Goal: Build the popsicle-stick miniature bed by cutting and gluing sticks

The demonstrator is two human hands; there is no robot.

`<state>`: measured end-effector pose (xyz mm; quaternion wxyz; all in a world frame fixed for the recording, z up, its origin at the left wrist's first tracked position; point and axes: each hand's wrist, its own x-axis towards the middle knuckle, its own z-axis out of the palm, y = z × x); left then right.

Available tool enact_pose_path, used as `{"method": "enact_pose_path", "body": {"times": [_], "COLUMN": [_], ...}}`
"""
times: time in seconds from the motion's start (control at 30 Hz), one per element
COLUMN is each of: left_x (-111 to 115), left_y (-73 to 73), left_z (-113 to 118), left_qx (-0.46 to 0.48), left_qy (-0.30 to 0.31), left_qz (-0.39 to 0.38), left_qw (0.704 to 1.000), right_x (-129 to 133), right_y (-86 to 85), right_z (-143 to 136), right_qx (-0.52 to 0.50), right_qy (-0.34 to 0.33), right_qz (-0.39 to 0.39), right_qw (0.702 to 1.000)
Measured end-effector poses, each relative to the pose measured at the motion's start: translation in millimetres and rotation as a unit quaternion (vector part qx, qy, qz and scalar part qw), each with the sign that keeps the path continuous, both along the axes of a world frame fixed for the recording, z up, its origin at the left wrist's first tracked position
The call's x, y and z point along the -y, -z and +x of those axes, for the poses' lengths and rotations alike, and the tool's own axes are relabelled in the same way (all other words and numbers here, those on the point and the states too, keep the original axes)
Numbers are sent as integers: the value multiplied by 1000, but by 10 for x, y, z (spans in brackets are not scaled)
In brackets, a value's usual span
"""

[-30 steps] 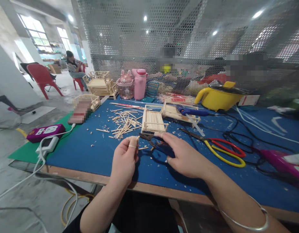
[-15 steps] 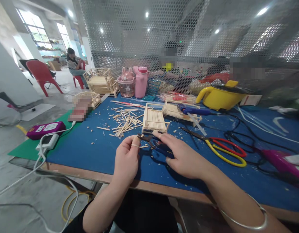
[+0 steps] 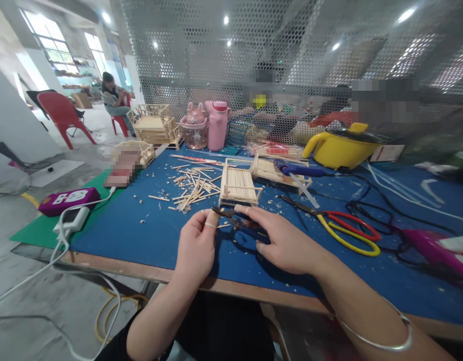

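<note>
My right hand point(image 3: 282, 238) is closed around the dark blue handles of small cutting pliers point(image 3: 231, 215). Their dark jaws point left and meet the fingertips of my left hand point(image 3: 197, 243). That hand is pinched, thumb against fingers; whatever it grips is hidden behind the thumb. Just beyond the pliers stands a small frame of wooden sticks point(image 3: 239, 185) with a slatted base and low rails. A heap of loose wooden sticks point(image 3: 196, 188) lies to its left. Under the pliers a short stick piece point(image 3: 224, 225) rests on the blue mat point(image 3: 141, 240).
Red-and-yellow-handled scissors point(image 3: 348, 230) lie to the right. A blue glue gun point(image 3: 302, 169) leans over a second stick frame point(image 3: 269, 170). A yellow pot point(image 3: 344, 148), pink flask point(image 3: 217, 125), phone point(image 3: 122, 168) and purple case point(image 3: 68, 200) surround the work. Cables cross both sides.
The view has shifted slightly. My hands stay almost in place, with the plier jaws still at my left fingertips and the handles showing a little more clearly.
</note>
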<state>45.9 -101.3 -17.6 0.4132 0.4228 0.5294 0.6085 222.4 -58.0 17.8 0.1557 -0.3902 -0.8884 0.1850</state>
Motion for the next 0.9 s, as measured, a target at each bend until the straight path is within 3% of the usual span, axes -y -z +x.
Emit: {"method": "enact_pose_path", "body": {"times": [0.13,0.37,0.47,0.67,0.9], "left_x": [37,117,102,88,131], "left_y": [-1,7,26,16,20], "left_z": [-12,-99,-104,-93,-139], "left_qx": [-19,-227,-246,-240,-283], "left_qy": [8,53,34,55,49], "left_qz": [-2,66,56,45,70], "left_qw": [1000,970,967,968,955], "right_x": [12,50,41,43,43], "right_y": [-21,-23,5,53,160], "right_z": [-19,-36,-35,-51,-124], "right_qx": [-15,-30,-24,14,6], "right_qy": [-7,-46,-48,-12,-23], "right_qz": [-9,-11,-4,37,87], "right_qw": [1000,998,999,999,996]}}
